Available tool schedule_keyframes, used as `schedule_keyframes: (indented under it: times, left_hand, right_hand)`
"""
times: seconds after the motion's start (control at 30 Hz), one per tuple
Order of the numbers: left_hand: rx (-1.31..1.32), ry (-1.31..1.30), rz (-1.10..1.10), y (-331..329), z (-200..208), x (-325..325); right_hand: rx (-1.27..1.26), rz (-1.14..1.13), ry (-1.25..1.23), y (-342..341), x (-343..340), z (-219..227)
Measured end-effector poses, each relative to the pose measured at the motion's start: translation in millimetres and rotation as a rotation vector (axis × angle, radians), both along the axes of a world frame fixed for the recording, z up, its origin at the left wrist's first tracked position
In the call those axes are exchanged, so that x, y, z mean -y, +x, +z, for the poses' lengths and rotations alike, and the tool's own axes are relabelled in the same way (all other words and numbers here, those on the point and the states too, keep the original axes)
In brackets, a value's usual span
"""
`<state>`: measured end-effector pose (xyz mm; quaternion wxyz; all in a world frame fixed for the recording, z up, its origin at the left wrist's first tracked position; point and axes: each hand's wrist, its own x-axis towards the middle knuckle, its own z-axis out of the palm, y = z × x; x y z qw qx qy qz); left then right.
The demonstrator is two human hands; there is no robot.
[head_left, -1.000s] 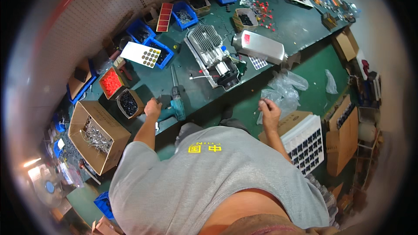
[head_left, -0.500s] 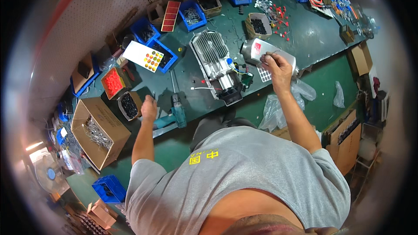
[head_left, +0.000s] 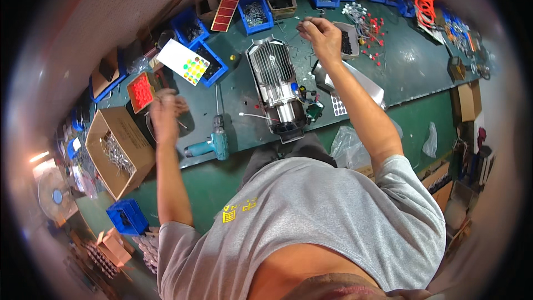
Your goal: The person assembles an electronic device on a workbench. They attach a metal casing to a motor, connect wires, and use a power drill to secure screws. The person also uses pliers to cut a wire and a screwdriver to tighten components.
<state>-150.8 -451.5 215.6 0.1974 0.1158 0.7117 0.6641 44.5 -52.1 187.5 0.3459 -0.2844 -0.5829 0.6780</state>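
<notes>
Hands, two, both relocated: your right hand (head_left: 323, 40), lately over the silver canister (head_left: 367, 83), now hangs beyond it, beside the boxed black pieces (head_left: 346, 42); your left hand (head_left: 165, 115) has gone from near the teal drill (head_left: 220, 141) to the boxed orange-red pieces (head_left: 141, 92). Meaning, as judged: both hands attend to loose parts. Right grip: fingers drawn toward one another; whether they meet or pinch anything, you cannot tell. Left grip: loosely curled and blurred; opening and contents cannot be told. Finned metal unit (head_left: 271, 65), one: mid-bench, between drill and canister, untouched. Canister, one: partly behind your right forearm. Drill, one: lying near the front edge. Blue bins (head_left: 219, 76) left of and behind the unit, three. White sticker sheet (head_left: 176, 58), one. Red sheet (head_left: 226, 11), one. Coiled orange hose (head_left: 425, 5), one.
</notes>
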Motion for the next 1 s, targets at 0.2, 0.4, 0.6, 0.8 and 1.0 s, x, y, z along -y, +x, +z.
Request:
schedule_keyframes:
  times: [0.2,0.4,0.6,0.8,1.0]
  left_hand:
    - [0.44,-0.237,0.003,156.0,-85.2,-14.6]
    - [0.447,-0.304,-0.002,219.2,-89.2,-36.4]
    - [0.407,-0.332,0.049,224.3,-90.1,-58.6]
    - [0.384,-0.327,0.035,220.7,-89.6,-71.5]
    - [0.352,-0.316,0.04,203.7,-98.5,-80.7]
  right_hand:
    - [0.012,0.141,-0.046,-45.3,-26.7,-40.3]
    - [0.01,0.3,-0.112,-55.8,-38.5,-54.4]
    - [0.005,0.374,-0.092,-63.6,-41.6,-65.4]
    - [0.014,0.416,-0.017,-67.9,-43.2,-68.3]
    - [0.093,0.515,0.272,-73.3,-44.1,-46.2]
